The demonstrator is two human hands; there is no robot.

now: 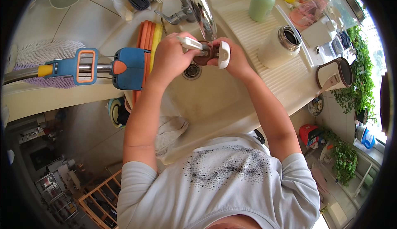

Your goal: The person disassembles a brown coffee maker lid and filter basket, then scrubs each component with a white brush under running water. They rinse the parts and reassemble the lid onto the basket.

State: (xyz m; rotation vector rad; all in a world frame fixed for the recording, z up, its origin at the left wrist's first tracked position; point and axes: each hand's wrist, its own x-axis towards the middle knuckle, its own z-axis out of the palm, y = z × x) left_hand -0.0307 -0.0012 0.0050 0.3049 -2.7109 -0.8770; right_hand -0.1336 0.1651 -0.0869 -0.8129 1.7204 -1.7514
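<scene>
Under the chrome faucet [203, 15], both hands are raised over the cream sink basin [214, 95]. My left hand [173, 55] grips a small brush with a white handle [190, 43], its head against a brown, round bottle lid [203, 53]. Around that lid, which has a white part [224, 55] on its right side, my right hand [232, 56] is closed. A cream insulated bottle [276, 49] stands uncapped on the ribbed drainboard, with a white curved strip [294, 33] across its mouth. The drain [192, 71] lies just below the hands.
An orange and yellow sponge mop head with a blue clamp [128, 69] rests over the left sink edge. A green pump bottle [262, 2] is at the back of the drainboard. A cream and brown cup sleeve [334, 74] lies at right. A grey cloth [170, 132] hangs on the front rim.
</scene>
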